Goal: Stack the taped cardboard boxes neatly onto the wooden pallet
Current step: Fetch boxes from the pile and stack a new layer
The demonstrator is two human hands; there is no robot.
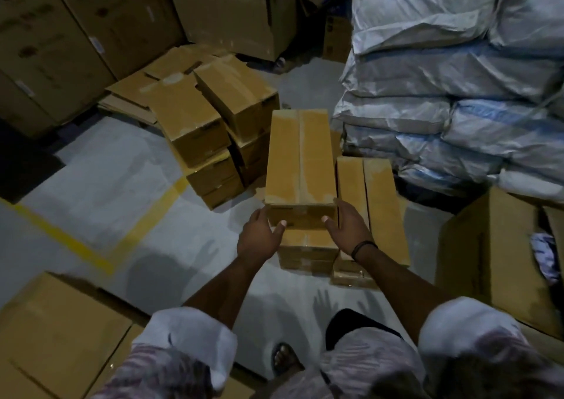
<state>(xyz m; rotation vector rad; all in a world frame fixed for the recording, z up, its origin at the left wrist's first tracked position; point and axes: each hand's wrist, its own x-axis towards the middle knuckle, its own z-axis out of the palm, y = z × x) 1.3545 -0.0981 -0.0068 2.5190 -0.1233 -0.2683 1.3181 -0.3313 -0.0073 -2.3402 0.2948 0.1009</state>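
Beyond the white sleeves (195, 331), left hand (259, 235) and right hand (348, 227) gripped the taped box (300, 157) by its near end, fingers (343, 208) round its corners, atop the stack (308, 246). It seemed mid-placement; squaring its edges looked next.

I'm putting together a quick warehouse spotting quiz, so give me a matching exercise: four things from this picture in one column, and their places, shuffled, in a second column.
Things
1. top taped box
2. white sacks
3. yellow floor line
4. black wristband

Places
A. round the wrist of the right hand
B. piled high at the right
C. on the grey floor at the left
D. on a box stack, held between the left hand and the right hand

Pairs: 1-D, 2-B, 3-C, 4-A
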